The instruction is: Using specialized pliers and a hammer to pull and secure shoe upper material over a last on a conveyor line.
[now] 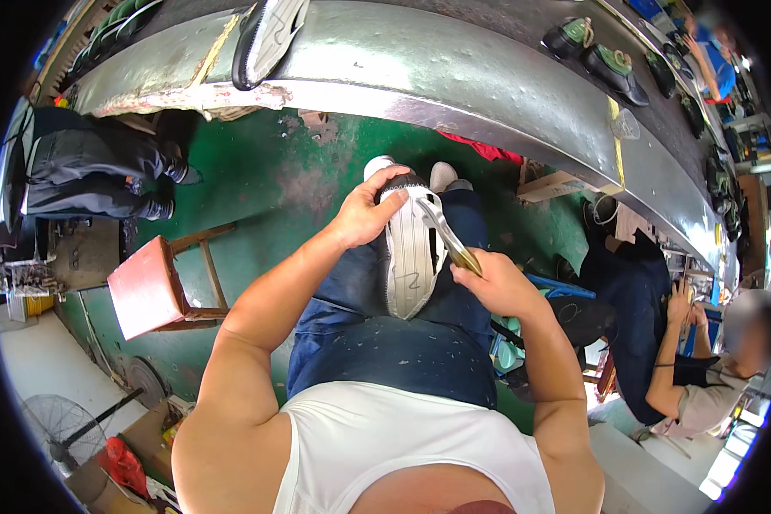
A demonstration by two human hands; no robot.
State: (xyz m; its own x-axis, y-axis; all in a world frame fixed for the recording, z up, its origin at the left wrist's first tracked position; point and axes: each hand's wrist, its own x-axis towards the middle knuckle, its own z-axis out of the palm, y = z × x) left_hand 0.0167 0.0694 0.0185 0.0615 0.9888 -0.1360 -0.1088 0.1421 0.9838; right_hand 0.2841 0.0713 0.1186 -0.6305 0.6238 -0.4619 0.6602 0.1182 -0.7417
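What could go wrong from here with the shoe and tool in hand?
The metal tool works close to the left hand at the toe; if it slips, it might nip the thumb.
The upturned shoe seems braced only by that hand and the lap, so a hard pull from the right hand could twist it.
Another shoe lies at the bench edge; a knock might drop it.

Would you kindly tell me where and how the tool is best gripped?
Grip the tool by its brass-coloured end, probably best from the person's right: its slim length slants rightward off the shoe toward the right hand, which holds that end.
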